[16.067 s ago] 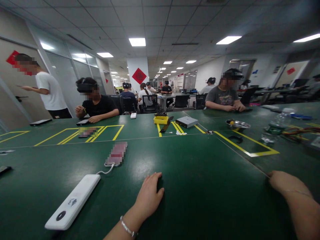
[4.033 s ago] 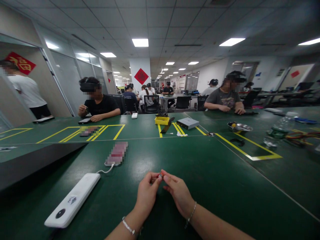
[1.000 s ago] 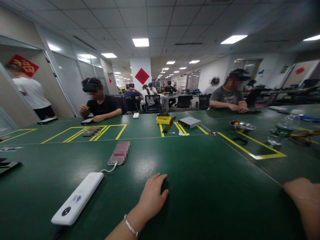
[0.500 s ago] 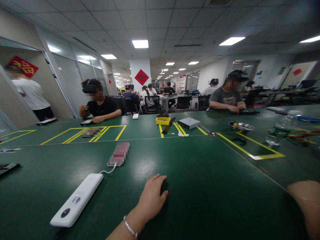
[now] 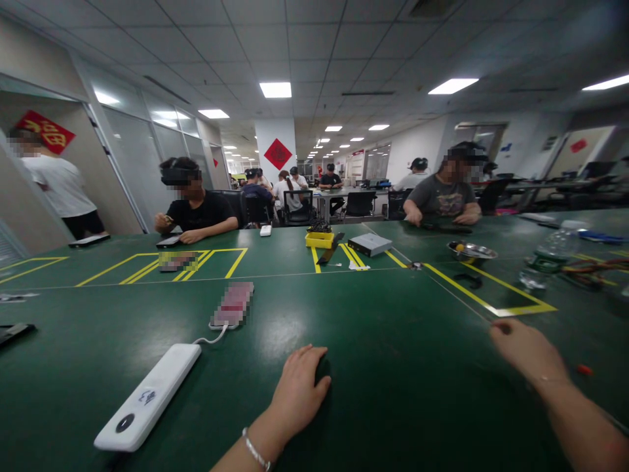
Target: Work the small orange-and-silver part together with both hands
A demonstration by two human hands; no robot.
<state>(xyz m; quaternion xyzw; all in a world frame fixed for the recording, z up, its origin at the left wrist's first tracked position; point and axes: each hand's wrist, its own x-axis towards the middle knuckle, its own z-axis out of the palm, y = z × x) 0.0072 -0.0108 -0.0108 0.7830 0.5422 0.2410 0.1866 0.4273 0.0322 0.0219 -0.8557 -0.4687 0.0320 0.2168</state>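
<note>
My left hand (image 5: 301,387), with a silver bracelet on the wrist, lies flat on the green table (image 5: 393,380), its fingers stretched out and nothing in them. Right of it, my right hand (image 5: 528,347) is over the table, near the corner of a yellow tape outline (image 5: 525,308). Its fingers are curled in; what they hold, if anything, is hidden. A small red thing (image 5: 584,370) lies beside my right wrist. To the left of my left hand, a white power bank (image 5: 152,393) is joined by a short white cable (image 5: 213,337) to a phone (image 5: 233,305).
Ahead stand a yellow box (image 5: 319,240) with black items, a grey box (image 5: 369,244), and a metal bowl (image 5: 472,250). A plastic bottle (image 5: 548,255) and a bundle of cables (image 5: 597,270) are at right. Two people sit across the table.
My right hand has come in from the right edge, further forward over the table, and the small red thing now shows beside it. My left hand has stayed in place.
</note>
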